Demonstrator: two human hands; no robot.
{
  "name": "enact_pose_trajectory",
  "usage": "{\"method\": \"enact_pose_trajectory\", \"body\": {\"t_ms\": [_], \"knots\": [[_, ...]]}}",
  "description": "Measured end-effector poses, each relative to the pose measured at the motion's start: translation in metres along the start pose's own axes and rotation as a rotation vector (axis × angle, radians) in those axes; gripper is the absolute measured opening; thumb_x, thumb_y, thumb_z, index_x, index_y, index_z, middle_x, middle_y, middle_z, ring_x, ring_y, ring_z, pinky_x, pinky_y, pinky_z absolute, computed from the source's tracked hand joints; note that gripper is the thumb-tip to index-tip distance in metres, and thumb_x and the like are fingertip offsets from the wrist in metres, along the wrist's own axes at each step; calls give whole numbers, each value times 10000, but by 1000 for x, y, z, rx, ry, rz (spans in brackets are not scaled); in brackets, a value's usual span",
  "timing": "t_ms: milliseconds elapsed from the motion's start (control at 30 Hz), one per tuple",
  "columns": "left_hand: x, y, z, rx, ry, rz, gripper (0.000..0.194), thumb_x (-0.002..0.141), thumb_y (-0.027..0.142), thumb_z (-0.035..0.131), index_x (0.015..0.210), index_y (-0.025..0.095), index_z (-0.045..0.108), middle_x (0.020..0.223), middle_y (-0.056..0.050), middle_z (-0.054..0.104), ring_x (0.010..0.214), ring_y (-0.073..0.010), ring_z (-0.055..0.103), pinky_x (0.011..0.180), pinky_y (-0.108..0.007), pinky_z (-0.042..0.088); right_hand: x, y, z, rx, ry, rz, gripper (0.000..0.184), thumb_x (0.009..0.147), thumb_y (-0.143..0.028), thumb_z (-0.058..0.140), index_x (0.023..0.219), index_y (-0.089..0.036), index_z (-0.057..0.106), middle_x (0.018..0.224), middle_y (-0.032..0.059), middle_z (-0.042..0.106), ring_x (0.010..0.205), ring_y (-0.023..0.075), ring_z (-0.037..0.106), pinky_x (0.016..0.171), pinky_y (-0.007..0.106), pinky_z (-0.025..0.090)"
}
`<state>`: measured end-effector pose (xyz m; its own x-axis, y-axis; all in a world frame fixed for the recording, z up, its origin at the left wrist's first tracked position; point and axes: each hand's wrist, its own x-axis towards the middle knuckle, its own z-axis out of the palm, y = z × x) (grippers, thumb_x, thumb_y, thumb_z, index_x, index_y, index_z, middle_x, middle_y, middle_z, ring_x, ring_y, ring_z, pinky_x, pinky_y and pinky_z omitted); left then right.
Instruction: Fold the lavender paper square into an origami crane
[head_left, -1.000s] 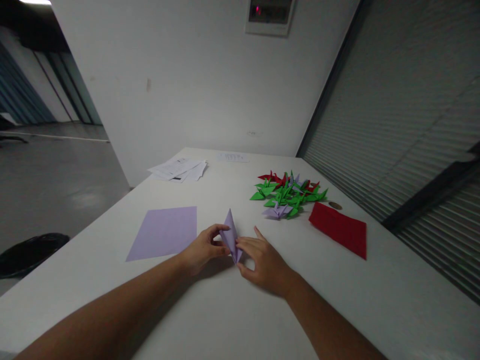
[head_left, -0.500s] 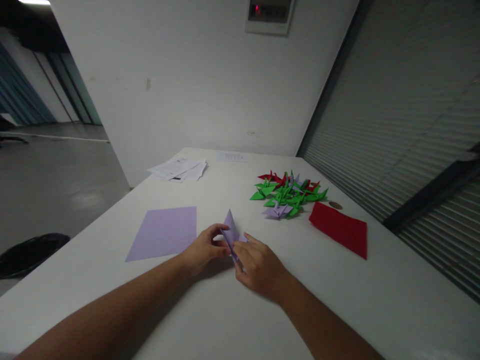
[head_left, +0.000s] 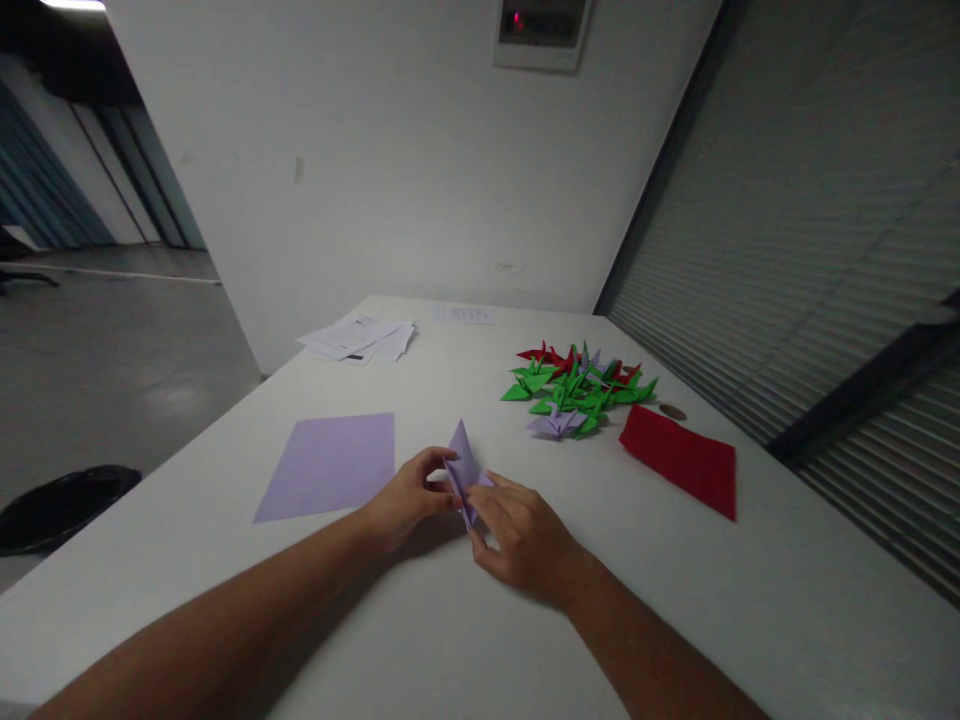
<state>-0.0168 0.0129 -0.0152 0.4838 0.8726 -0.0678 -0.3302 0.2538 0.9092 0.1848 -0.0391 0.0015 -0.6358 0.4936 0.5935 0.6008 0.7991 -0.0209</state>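
A partly folded piece of purple origami paper (head_left: 464,462) stands between my two hands, its pointed tip upward and a flap spread to the right. My left hand (head_left: 414,492) pinches its left edge between thumb and fingers. From the right, my right hand (head_left: 525,535) grips the lower part, with fingers pressed on the folds and thumb near the bottom point. The fingers hide some of the creases. Left of my hands, a flat purple sheet (head_left: 330,465) lies on the white table (head_left: 420,640).
Folded paper cranes (head_left: 574,390) in green, red and purple are heaped at the right. Close by lie a stack of red paper (head_left: 682,460) and a small round brown object (head_left: 673,411). Printed papers (head_left: 356,338) lie at the far left; a black-lined bin (head_left: 67,508) stands beside the table.
Almost nothing differs. The right flap of the purple paper seems drawn in slightly under my right fingers, while my left hand keeps its hold.
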Motion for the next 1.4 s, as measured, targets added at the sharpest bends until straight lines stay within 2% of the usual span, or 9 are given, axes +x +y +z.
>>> {"method": "enact_pose_trajectory", "body": {"t_ms": [200,367,567,700,867,1100,1267,1400], "knots": [[1,-3,-3,11,-18,7,660,637,61,867,1204,201,559,1200,-78,633,865,-163,689,818,-325,535,-1,1,-1,0,-12,12,297,854,-119,595,1150,-138,565,1028,124,739,925,264,721,1046,479,548],[0,-2,-2,8,-3,16,659,622,68,878,1188,199,569,1210,-83,634,859,-157,685,801,-309,543,2,-1,-1,-24,-8,8,276,838,-104,575,1109,-152,561,965,104,726,874,252,708,1034,479,554],[0,-3,1,0,30,7,665,606,56,875,1177,192,563,1101,-63,654,811,-143,676,773,-300,547,2,-4,8,-114,-26,34,321,813,-76,540,1125,-147,561,893,88,692,829,257,678,1039,500,550],[1,-3,4,17,57,13,672,601,65,876,1178,189,556,1065,-50,652,793,-134,670,758,-290,538,1,-4,12,-165,-37,49,321,808,-75,536,1122,-130,576,855,77,670,781,246,645,1090,515,505],[1,-1,5,44,97,23,674,597,74,875,1176,185,549,1080,-49,647,802,-132,666,758,-281,535,1,-5,12,-125,-25,77,251,811,-97,556,1053,-156,588,855,72,664,808,243,633,1107,543,472],[2,-2,3,24,107,34,676,592,72,876,1170,193,548,1089,-49,647,798,-132,668,750,-277,538,-2,-2,17,-87,13,53,311,826,-50,552,1118,-153,582,891,79,682,880,252,653,1106,541,473],[2,-3,2,23,100,35,682,593,91,895,1171,195,550,1072,-48,660,787,-135,673,757,-286,543,-2,0,21,-34,55,71,288,854,-22,522,1101,-157,584,880,79,688,871,244,672,1070,523,506],[1,-2,1,12,59,28,699,593,108,915,1177,205,544,1063,-53,669,824,-165,691,784,-316,557,-2,0,21,-17,107,97,251,881,-25,506,1078,-159,587,905,110,708,931,272,690,960,489,569]]}}
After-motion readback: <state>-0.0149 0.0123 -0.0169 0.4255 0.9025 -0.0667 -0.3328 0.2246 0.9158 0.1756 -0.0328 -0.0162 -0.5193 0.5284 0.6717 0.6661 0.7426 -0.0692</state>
